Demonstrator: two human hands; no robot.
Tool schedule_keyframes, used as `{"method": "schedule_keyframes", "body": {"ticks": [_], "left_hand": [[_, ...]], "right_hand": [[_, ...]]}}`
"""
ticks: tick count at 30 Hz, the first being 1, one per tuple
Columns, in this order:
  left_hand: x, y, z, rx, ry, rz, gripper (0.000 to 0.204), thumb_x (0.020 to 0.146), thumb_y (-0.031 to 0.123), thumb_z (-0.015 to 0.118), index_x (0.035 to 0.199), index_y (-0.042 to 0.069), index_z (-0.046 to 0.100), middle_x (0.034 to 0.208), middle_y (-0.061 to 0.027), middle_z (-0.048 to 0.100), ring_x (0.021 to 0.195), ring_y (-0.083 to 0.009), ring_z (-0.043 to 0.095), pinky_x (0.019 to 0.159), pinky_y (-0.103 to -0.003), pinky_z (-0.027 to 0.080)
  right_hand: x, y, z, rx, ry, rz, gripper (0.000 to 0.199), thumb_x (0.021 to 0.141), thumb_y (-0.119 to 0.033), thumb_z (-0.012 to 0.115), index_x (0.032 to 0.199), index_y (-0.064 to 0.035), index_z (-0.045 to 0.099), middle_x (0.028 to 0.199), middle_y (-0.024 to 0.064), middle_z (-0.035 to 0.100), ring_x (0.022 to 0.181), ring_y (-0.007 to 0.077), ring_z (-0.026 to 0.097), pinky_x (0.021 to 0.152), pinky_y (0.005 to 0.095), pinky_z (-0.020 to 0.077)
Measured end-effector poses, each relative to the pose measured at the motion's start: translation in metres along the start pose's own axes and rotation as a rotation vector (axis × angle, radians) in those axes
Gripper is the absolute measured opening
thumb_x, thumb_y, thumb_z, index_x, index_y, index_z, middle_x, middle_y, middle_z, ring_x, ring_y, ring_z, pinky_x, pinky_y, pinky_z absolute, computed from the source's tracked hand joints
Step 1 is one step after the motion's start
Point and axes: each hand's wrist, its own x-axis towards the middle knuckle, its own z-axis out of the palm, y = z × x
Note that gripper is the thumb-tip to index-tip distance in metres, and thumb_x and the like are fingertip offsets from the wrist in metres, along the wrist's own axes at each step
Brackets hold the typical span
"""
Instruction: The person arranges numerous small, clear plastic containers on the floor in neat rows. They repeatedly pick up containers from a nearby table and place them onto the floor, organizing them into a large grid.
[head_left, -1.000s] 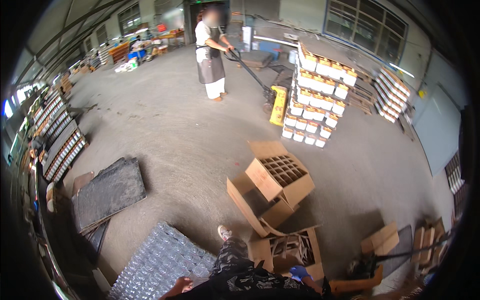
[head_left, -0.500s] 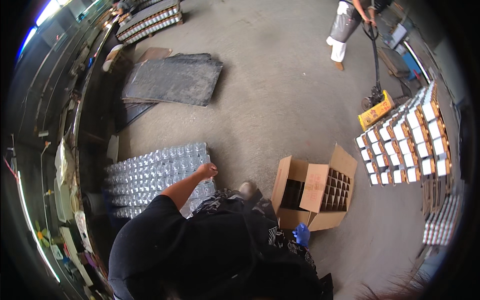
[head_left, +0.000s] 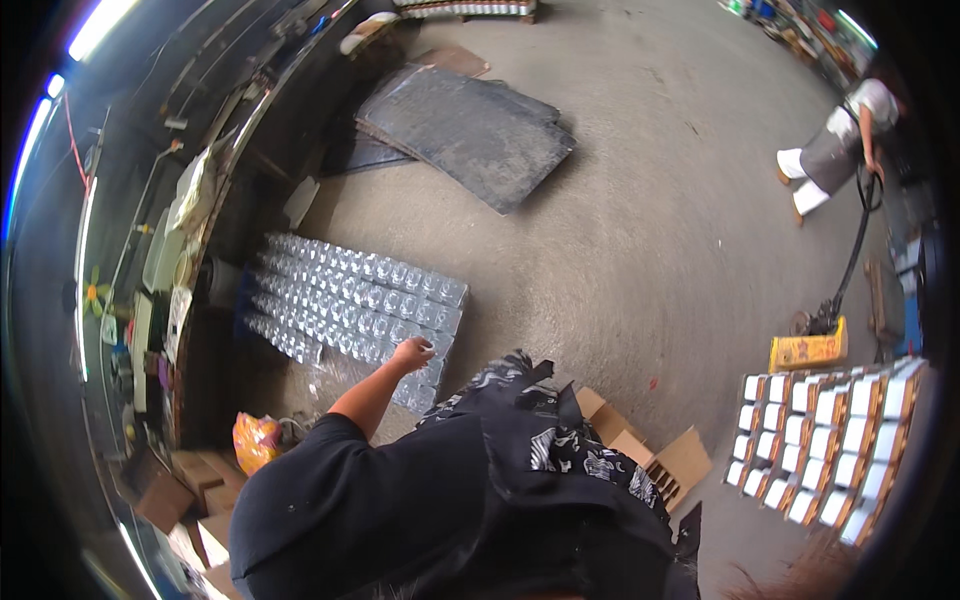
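Over the near right part of a stack of clear glass jars point(head_left: 375, 290), my left hand point(head_left: 411, 353) is bare, with its fingers curled round what looks like the rim of one glass jar. The jars stand in close rows and several layers, to the left of my legs. My right hand is out of sight, hidden behind my body or beyond the picture. Partly covered by my dark clothes, an open cardboard box point(head_left: 682, 462) with brown dividers inside sits to my right.
Dark flat sheets point(head_left: 465, 125) lie on the concrete floor ahead. At the right stands a stack of white jars point(head_left: 825, 435) in brown trays, beside a yellow pallet jack point(head_left: 808, 348) whose handle another person point(head_left: 850, 140) holds. An orange bag point(head_left: 257, 442) and cartons point(head_left: 195, 475) are at the lower left.
My view and body have turned right; the jars and sheets now appear further right. My left hand has come over the jars. My blue-gloved right hand has left view, and the box is mostly covered.
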Motion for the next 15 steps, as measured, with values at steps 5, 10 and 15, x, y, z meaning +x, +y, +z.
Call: {"method": "schedule_keyframes", "body": {"ticks": [5,10,15], "left_hand": [[-0.02,-0.062,0.054,-0.151,0.066,-0.175,0.036,0.082,0.024,0.07,0.11,0.002,0.065,0.082,-0.0111,0.072,0.064,-0.0161,0.069,0.059,-0.031,0.056],[0.017,-0.055,0.089,-0.238,-0.042,-0.413,0.035,0.079,0.024,0.071,0.105,0.001,0.067,0.08,-0.0121,0.071,0.062,-0.0147,0.069,0.058,-0.032,0.057],[0.153,-0.027,0.088,-0.116,-0.001,-0.366,0.035,0.078,0.033,0.072,0.101,0.007,0.07,0.088,-0.0126,0.072,0.074,-0.0232,0.07,0.07,-0.036,0.057]], "right_hand": [[0.145,0.047,-0.143,0.94,0.142,0.359,0.016,0.083,-0.016,0.064,0.092,-0.0041,0.069,0.077,0.0095,0.068,0.061,0.02,0.063,0.054,0.0358,0.0517],[0.326,0.002,-0.266,0.927,0.295,0.157,0.028,0.087,-0.016,0.062,0.11,0.0002,0.065,0.087,0.0075,0.066,0.063,0.0151,0.062,0.054,0.0295,0.0536],[0.47,-0.105,-0.299,0.779,0.181,-0.17,0.034,0.087,-0.013,0.065,0.118,0.0013,0.063,0.105,0.0106,0.067,0.07,0.0173,0.065,0.06,0.0305,0.0574]]}}
